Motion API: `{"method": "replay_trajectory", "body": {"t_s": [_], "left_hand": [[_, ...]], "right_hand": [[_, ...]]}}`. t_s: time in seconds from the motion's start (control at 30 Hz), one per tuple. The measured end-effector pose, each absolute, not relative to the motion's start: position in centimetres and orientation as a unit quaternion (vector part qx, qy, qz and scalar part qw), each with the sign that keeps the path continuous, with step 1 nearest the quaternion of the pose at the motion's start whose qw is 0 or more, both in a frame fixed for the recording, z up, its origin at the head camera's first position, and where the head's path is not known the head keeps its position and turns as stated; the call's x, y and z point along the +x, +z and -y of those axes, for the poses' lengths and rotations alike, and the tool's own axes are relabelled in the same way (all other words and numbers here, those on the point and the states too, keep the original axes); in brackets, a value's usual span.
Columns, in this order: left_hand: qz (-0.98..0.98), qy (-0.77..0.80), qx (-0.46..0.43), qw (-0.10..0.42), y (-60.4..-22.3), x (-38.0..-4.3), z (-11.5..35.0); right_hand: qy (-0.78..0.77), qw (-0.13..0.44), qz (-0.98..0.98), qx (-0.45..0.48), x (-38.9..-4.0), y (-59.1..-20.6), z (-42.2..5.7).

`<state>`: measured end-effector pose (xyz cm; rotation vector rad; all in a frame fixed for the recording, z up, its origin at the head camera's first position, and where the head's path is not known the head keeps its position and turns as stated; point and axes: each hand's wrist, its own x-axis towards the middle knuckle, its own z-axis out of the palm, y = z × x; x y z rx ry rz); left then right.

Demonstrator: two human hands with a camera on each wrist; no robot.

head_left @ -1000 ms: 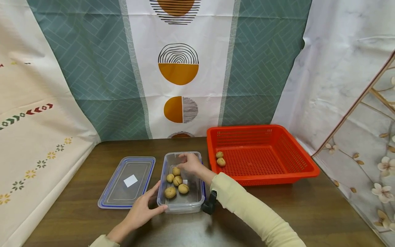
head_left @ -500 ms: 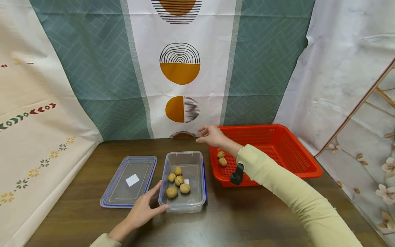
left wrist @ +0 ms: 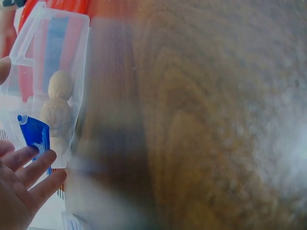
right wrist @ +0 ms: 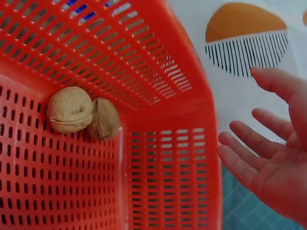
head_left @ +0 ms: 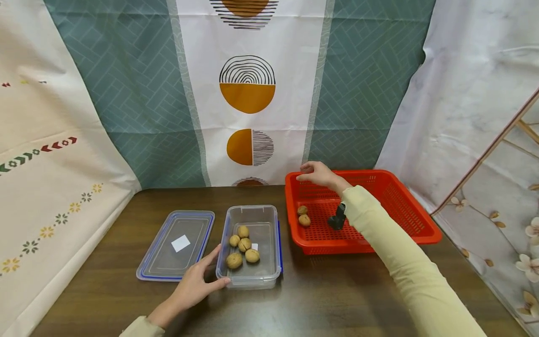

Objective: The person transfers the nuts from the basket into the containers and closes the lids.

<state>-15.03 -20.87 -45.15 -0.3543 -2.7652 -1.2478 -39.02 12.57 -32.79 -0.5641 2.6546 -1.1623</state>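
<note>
With its thumb at the front corner and its fingers along the left side, my left hand [head_left: 193, 285] touches a clear plastic container [head_left: 267, 234]. Several walnuts [head_left: 244, 244] lie in that container, mostly toward its left. In the left wrist view, the fingers rest by a blue clip [left wrist: 36, 134] on the container's wall. My right hand [head_left: 317, 173] hovers over the back left of a red basket [head_left: 337, 245], holding nothing, its fingers loosely spread in the right wrist view. Two walnuts [right wrist: 70, 110] touch each other in the basket's left part, below that hand.
A clear lid [head_left: 164, 260] with a blue seal and a white square label [head_left: 180, 243] lies flat left of the container. The wooden table [head_left: 101, 262] ends at a patterned cloth [head_left: 248, 98] behind. More cloth hangs at both sides.
My right hand has lifted out of the clear container and moved right, over the red basket. My left hand stays at the container. The walnuts look unmoved.
</note>
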Motion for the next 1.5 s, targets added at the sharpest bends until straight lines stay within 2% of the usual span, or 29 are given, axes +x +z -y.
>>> {"method": "replay_trajectory", "body": {"t_s": [0.23,0.43,0.67,1.5], "left_hand": [[0.909,-0.395,-0.123,0.048,-45.2,-15.0,20.8],[0.907,-0.402,-0.115,0.042,-45.2,-14.9,20.7],[0.903,-0.412,-0.120,0.039,-45.2,-15.0,20.7],[0.905,-0.404,-0.126,0.051,-45.4,-14.7,21.2]], "right_hand": [[-0.406,0.136,-0.878,-0.215,-40.3,-35.7,-13.5],[-0.370,0.203,-0.874,-0.243,-40.2,-37.8,-14.0],[-0.348,0.278,-0.864,-0.234,-39.5,-39.3,-14.4],[-0.375,0.290,-0.850,-0.229,-39.3,-41.0,-14.6]]}}
